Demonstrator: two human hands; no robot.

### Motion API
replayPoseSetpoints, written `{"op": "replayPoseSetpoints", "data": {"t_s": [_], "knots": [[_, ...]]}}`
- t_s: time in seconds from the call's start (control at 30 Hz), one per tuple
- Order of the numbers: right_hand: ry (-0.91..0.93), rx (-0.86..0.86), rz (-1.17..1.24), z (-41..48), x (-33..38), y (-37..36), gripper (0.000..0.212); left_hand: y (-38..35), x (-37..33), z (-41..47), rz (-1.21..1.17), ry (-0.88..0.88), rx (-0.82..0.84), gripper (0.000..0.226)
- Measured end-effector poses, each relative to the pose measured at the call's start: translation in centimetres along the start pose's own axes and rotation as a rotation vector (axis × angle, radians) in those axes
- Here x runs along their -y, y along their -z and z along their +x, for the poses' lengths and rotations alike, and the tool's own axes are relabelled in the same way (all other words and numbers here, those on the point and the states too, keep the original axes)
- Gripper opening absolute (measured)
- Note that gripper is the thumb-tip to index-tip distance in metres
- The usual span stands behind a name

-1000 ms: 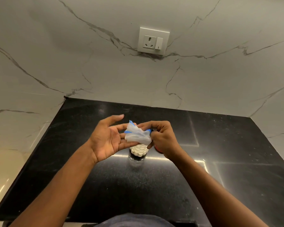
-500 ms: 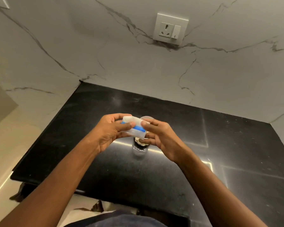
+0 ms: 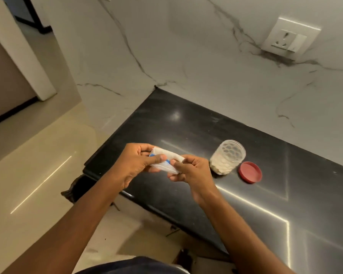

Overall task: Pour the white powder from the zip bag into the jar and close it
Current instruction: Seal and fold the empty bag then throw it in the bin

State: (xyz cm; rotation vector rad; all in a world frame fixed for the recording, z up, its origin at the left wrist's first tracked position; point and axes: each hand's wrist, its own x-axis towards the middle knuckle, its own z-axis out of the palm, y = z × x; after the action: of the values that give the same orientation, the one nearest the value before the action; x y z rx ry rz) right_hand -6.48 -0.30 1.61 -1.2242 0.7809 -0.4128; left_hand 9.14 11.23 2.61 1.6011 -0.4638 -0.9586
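Note:
A small clear zip bag (image 3: pixel 164 162) with a blue strip is folded up and pinched between both hands. My left hand (image 3: pixel 136 165) grips its left end and my right hand (image 3: pixel 190 171) grips its right end, above the counter's left front part. To the right of my hands stands a clear plastic jar (image 3: pixel 227 157), open at the top, with white powder in its lower part. Its red lid (image 3: pixel 250 172) lies flat on the counter just right of the jar.
The black stone counter (image 3: pixel 186 127) runs to a marble wall behind, with a white wall socket (image 3: pixel 290 37) at the upper right. The counter's left edge drops to a cream floor (image 3: pixel 28 175). A doorway opens at the far left.
The view has swung left, so jar and lid now show to the right of my hands. The bag, loose and held over the jar a second ago, is now folded small between both hands.

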Motion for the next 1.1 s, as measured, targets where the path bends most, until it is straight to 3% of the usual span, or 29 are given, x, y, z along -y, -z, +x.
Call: {"op": "replayPoseSetpoints", "data": {"t_s": [0.1,0.23,0.37,0.57,0.7,0.83,1.1], "knots": [[-0.021,0.014,0.008,0.2,-1.9,-5.7,0.018,6.1,1.4,-0.7,0.017,-0.035,-0.038,0.031],[-0.083,-0.057,0.039,0.2,-4.7,-15.6,0.023,16.8,4.1,-1.5,0.003,-0.067,-0.225,0.023],[-0.156,-0.072,0.161,0.5,-6.8,-25.2,0.02,26.5,7.5,-1.9,-0.057,-0.011,-0.416,0.025],[-0.404,-0.101,0.27,2.5,-9.9,-37.0,0.024,36.3,12.3,-1.4,0.018,0.108,-0.504,0.01],[-0.528,-0.218,0.148,6.9,-14.5,-40.9,0.026,39.7,15.6,1.0,0.079,0.2,-0.491,0.004],[-0.626,-0.216,0.123,11.8,-21.0,-42.3,0.029,41.5,20.4,3.2,0.102,0.305,-0.504,0.006],[-0.697,-0.295,-0.139,25.8,-45.3,-42.3,0.026,43.6,39.6,12.8,0.104,0.411,-0.418,0.008]]}}
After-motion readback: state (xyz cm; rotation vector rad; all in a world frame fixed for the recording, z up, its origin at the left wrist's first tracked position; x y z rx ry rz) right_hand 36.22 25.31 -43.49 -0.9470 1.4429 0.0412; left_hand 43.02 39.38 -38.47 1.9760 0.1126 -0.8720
